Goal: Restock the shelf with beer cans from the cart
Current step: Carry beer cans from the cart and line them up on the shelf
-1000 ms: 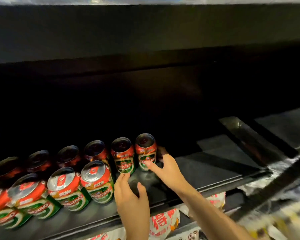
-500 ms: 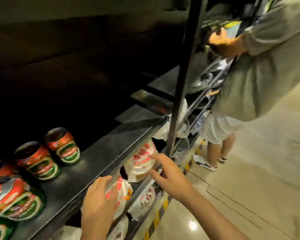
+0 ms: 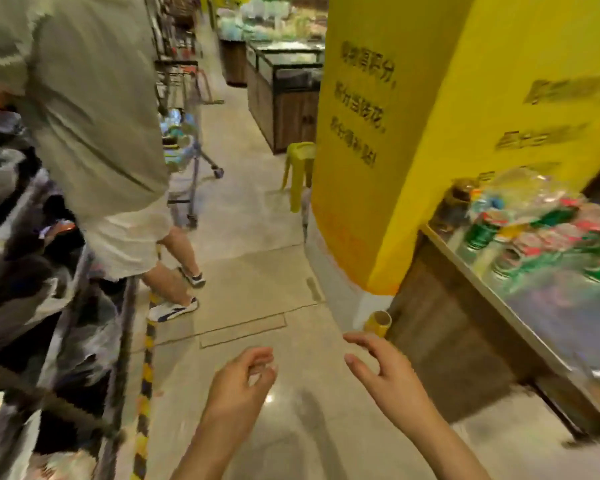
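The head view looks down a supermarket aisle with both hands empty at the bottom centre of the frame: the left hand (image 3: 241, 382) hangs with fingers loosely curled around nothing, and the right hand (image 3: 383, 370) beside it, a little apart, has its fingers spread and relaxed, also carrying nothing. The green-and-red beer cans (image 3: 534, 237), blurred, sit in a cluster under crumpled clear plastic wrap on the steel-topped wooden cart (image 3: 465, 327) at the right edge of the frame, well apart from either hand. The dark metal shelf rack (image 3: 118, 341) runs down the left edge, stuffed with plastic-wrapped goods; the shelf level to be restocked is not in view. Another person in a pale green shirt and white shorts (image 3: 94, 133) stands close against that rack in the upper left, and a yellow plastic stool (image 3: 300, 171) stands by the big yellow pillar (image 3: 430, 133) at centre. Judging from this, the risks lie in the reach to come: the loose wrap could snag fingers and topple neighbouring cans, and a turn back with full hands could bump the bystander crowding the rack.
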The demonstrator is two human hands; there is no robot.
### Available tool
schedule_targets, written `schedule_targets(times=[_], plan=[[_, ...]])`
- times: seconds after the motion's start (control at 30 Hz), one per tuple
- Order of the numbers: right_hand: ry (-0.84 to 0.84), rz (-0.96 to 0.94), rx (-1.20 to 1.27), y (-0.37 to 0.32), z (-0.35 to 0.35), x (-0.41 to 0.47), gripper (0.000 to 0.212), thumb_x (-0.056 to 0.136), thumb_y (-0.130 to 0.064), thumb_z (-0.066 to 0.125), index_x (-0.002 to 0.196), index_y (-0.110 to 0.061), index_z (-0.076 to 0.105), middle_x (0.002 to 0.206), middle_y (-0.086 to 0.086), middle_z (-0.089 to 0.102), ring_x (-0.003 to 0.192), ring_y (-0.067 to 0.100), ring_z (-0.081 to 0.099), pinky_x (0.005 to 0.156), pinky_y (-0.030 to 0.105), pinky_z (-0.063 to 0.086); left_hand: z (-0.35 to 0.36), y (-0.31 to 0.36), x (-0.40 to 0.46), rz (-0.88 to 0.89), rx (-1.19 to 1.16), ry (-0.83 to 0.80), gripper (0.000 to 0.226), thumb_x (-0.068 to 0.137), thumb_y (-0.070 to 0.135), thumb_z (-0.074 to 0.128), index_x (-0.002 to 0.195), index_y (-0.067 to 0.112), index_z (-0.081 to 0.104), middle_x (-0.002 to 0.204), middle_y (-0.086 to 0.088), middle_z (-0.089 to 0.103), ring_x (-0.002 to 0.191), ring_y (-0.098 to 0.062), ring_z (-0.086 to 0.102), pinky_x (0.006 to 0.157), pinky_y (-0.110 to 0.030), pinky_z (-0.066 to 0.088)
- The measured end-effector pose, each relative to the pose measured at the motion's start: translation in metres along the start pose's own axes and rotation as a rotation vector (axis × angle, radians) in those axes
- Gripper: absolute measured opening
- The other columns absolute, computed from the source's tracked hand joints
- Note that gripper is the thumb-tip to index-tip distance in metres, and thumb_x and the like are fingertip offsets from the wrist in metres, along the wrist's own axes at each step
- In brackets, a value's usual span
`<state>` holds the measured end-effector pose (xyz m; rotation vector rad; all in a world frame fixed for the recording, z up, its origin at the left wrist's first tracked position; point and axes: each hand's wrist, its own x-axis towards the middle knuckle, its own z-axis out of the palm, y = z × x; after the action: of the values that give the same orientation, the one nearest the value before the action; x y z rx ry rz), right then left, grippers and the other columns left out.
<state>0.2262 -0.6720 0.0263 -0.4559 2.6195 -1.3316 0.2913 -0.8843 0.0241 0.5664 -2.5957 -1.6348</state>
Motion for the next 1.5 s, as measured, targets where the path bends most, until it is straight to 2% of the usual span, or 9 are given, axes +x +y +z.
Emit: schedule_targets(times=[0.13, 0.33, 0.5, 0.63, 0.8, 0.97, 1.17, 1.3, 1.5], plan=[[0.24, 0.246, 0.074, 0.076, -0.087, -0.064, 0.018, 0.091, -0.025, 0.059, 0.107, -0.033, 0.06, 0.109, -0.026, 0.059, 0.102, -0.018, 0.049, 0.08, 0.0, 0.036, 0.102, 0.052, 0.002, 0.125, 0.03, -0.266, 0.018, 0.089, 0.016, 0.059, 0.106, 0.024, 0.06, 0.103, 0.008, 0.065, 0.098, -0.002, 0.06, 0.082, -0.014, 0.044], [0.524, 0.52, 0.182, 0.137, -0.163, -0.144, 0.015, 0.091, -0.021, 0.059, 0.102, -0.031, 0.063, 0.105, -0.021, 0.061, 0.105, -0.003, 0.055, 0.093, 0.023, 0.041, 0.212, 0.101, -0.006, 0.127, 0.019, -0.511, 0.02, 0.089, 0.021, 0.061, 0.109, 0.027, 0.059, 0.105, 0.007, 0.064, 0.1, -0.005, 0.06, 0.091, -0.024, 0.047], [0.611, 0.598, 0.231, 0.173, -0.195, -0.152, 0.013, 0.091, -0.022, 0.06, 0.1, -0.031, 0.064, 0.102, -0.017, 0.064, 0.101, 0.001, 0.058, 0.097, 0.031, 0.047, 0.268, 0.125, 0.004, 0.012, 0.003, -0.671, 0.019, 0.088, 0.032, 0.063, 0.105, 0.024, 0.062, 0.102, 0.003, 0.065, 0.096, -0.011, 0.059, 0.075, -0.015, 0.045], [0.568, 0.588, 0.309, 0.197, -0.225, -0.11, 0.015, 0.09, -0.021, 0.06, 0.098, -0.034, 0.064, 0.1, -0.015, 0.064, 0.099, 0.003, 0.059, 0.096, 0.035, 0.049, 0.291, 0.144, 0.041, 0.003, -0.045, -0.628, 0.045, 0.057, 0.052, 0.066, 0.092, 0.025, 0.067, 0.095, 0.0, 0.071, 0.093, -0.012, 0.063, 0.075, -0.018, 0.047], [0.509, 0.46, 0.253, 0.227, -0.293, -0.044, 0.016, 0.092, -0.023, 0.059, 0.106, -0.03, 0.063, 0.1, -0.016, 0.063, 0.097, 0.001, 0.059, 0.09, 0.028, 0.05, 0.344, 0.171, 0.102, 0.07, -0.019, -0.508, 0.01, 0.088, 0.014, 0.063, 0.096, 0.018, 0.068, 0.093, 0.003, 0.07, 0.091, -0.003, 0.061, 0.068, -0.01, 0.042], [0.472, 0.426, 0.159, 0.262, -0.362, -0.014, 0.02, 0.092, -0.029, 0.056, 0.11, -0.04, 0.058, 0.111, -0.03, 0.057, 0.108, -0.011, 0.051, 0.092, 0.013, 0.041, 0.431, 0.221, 0.148, 0.057, -0.089, -0.529, 0.007, 0.08, 0.016, 0.068, 0.082, 0.01, 0.064, 0.085, 0.0, 0.066, 0.085, -0.021, 0.06, 0.072, -0.034, 0.042], [0.533, 0.587, 0.223, 0.319, -0.419, -0.009, 0.017, 0.091, -0.02, 0.059, 0.105, -0.027, 0.064, 0.1, -0.014, 0.065, 0.092, 0.009, 0.063, 0.079, 0.02, 0.051, 0.53, 0.282, 0.154, 0.216, 0.029, -0.681, 0.014, 0.09, 0.022, 0.059, 0.099, 0.032, 0.062, 0.098, 0.015, 0.066, 0.094, 0.001, 0.06, 0.072, -0.009, 0.042], [0.518, 0.602, 0.243, 0.351, -0.449, 0.011, 0.015, 0.091, -0.016, 0.06, 0.102, -0.024, 0.065, 0.099, -0.012, 0.066, 0.095, 0.007, 0.062, 0.081, 0.022, 0.047, 0.562, 0.301, 0.155, 0.194, 0.024, -0.711, 0.018, 0.09, 0.025, 0.059, 0.095, 0.042, 0.057, 0.103, 0.017, 0.065, 0.096, 0.004, 0.059, 0.085, -0.018, 0.046], [0.4, 0.571, 0.21, 0.389, -0.487, 0.057, 0.02, 0.09, -0.023, 0.061, 0.11, -0.024, 0.058, 0.111, -0.013, 0.062, 0.104, 0.005, 0.058, 0.093, 0.026, 0.045, 0.566, 0.287, 0.18, 0.02, -0.058, -0.526, 0.013, 0.084, 0.023, 0.066, 0.095, 0.028, 0.061, 0.095, 0.008, 0.067, 0.092, -0.011, 0.062, 0.08, -0.02, 0.047]])
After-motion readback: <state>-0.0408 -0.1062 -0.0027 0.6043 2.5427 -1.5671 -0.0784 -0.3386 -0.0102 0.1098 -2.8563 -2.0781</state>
